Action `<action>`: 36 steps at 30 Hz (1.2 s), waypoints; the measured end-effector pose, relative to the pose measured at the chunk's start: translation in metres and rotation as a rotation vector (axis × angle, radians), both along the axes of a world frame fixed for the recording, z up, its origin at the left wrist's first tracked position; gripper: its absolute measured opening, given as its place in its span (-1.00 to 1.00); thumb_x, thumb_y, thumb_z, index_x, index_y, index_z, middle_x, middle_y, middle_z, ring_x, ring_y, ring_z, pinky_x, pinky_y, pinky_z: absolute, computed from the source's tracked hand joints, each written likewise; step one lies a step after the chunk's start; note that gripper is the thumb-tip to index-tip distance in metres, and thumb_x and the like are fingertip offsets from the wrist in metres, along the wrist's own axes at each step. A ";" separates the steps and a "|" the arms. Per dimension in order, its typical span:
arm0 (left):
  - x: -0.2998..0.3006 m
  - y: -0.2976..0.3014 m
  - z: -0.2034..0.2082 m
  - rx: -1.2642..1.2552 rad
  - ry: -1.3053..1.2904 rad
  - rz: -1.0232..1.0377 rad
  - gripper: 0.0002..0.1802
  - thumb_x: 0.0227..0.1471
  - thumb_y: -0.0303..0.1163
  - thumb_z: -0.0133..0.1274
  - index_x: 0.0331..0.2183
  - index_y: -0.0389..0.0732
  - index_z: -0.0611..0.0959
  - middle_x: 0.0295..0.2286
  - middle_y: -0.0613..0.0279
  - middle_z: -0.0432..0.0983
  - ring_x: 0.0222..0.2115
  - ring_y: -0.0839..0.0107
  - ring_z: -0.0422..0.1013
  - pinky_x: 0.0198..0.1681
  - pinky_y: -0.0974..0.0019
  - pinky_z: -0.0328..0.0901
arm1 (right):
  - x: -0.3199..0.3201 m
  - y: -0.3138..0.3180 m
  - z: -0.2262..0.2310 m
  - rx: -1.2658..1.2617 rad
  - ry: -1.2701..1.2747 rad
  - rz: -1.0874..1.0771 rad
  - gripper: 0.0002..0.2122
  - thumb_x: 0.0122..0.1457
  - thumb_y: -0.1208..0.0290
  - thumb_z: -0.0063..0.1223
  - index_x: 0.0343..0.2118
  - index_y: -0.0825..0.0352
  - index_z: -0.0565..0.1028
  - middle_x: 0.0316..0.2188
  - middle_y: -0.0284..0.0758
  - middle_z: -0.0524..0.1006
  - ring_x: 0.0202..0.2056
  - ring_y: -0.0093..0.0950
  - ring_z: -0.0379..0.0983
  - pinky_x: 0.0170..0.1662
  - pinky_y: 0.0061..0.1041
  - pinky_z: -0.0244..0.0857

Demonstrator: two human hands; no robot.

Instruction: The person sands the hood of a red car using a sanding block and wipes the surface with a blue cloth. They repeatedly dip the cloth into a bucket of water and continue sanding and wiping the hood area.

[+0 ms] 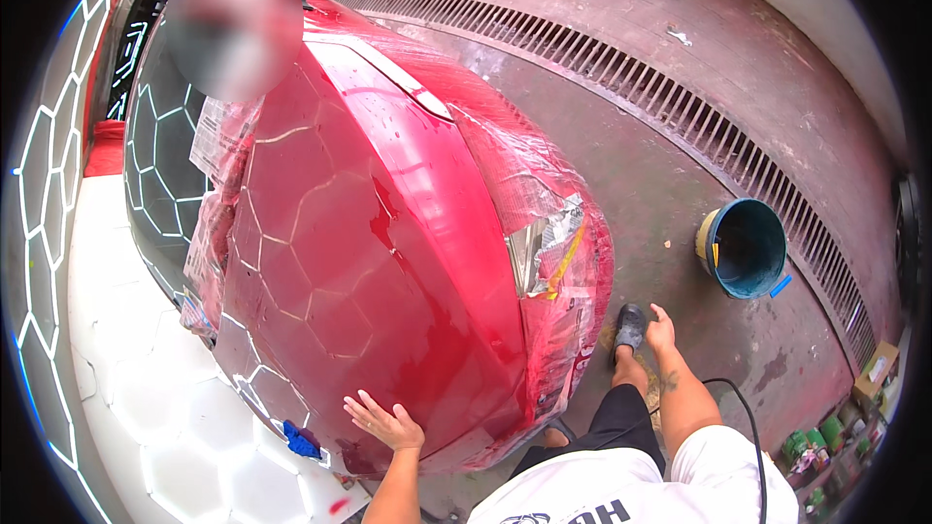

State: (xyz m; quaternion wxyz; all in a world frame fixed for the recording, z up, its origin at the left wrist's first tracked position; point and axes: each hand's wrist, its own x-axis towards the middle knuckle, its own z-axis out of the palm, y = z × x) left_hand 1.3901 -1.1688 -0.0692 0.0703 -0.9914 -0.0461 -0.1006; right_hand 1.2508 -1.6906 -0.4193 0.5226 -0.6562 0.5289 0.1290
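Note:
My left hand (385,424) is spread out over the near end of the red car hood (340,262), with nothing in it; I cannot tell whether the palm touches the paint. Wet patches and drops show on the hood. A crumpled blue cloth (301,440) lies at the hood's edge, left of that hand. Down by my leg hangs my right hand (660,328), loosely open, thumb apart and nothing visible in it. Newspaper and clear plastic (558,233) cover the headlight corner. More newspaper masking (218,160) runs along the base of the windshield (165,146).
A dark teal bucket (748,250) stands on the wet floor to my right, beside a long drain grate (718,126). A black hose (752,417) passes over my shoulder. Cans (820,442) and a cardboard box (877,369) stand at the lower right. A blurred patch hides part of the car.

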 end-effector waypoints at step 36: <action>-0.005 0.019 -0.008 -0.039 -0.084 -0.115 -0.13 0.54 0.18 -0.27 0.57 -0.19 0.19 0.59 -0.15 -0.13 0.61 -0.10 -0.24 0.61 -0.21 -0.27 | -0.153 0.118 -0.073 -0.249 0.028 0.379 -0.59 0.54 0.23 -0.12 0.14 0.42 0.64 0.10 0.05 0.65 0.20 0.12 0.51 0.43 0.06 0.23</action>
